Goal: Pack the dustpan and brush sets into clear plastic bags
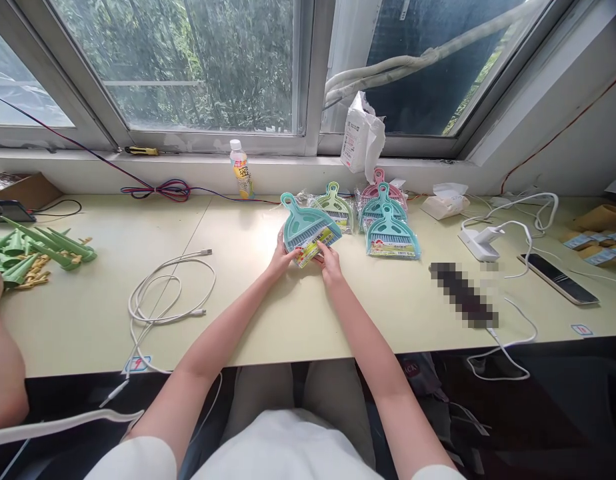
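Between my two hands is a teal dustpan and brush set (308,225), tilted, with its handle up to the left and a printed label along its lower edge. My left hand (283,255) grips its left side, fingers partly behind it. At the lower right edge, by the label, my right hand (328,260) pinches it. Behind it lies a green dustpan set (333,203) in clear wrap. To the right, two teal dustpan sets, the front one (392,237) and another (382,205), lie before a pink dustpan set (379,183).
A coiled white cable (153,313) lies to the left. Another person's arm (3,360) reaches in beside green folded pieces (43,247). A drink bottle (242,170), tissue pack (445,201), charger block (481,245) and phone (558,279) sit around the table (248,227).
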Action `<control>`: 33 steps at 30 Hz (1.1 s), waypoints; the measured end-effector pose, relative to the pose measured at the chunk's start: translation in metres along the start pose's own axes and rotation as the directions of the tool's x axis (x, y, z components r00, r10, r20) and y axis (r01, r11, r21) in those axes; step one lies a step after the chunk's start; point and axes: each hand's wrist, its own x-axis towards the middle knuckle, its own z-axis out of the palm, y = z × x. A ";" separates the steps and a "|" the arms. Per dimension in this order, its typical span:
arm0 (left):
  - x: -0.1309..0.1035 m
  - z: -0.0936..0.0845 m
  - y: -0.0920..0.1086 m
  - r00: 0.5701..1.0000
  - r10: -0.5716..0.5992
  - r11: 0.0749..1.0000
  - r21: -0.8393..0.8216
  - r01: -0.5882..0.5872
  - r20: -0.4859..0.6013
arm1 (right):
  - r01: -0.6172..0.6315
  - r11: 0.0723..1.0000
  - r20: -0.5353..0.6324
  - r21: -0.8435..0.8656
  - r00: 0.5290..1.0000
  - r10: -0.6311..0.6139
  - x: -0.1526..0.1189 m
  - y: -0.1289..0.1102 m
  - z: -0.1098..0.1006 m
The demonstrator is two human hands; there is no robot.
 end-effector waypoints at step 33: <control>0.000 -0.005 0.014 0.999 0.035 0.999 0.011 -0.036 0.025 | 0.130 0.991 0.167 -0.029 0.978 -0.123 0.001 -0.010 -0.002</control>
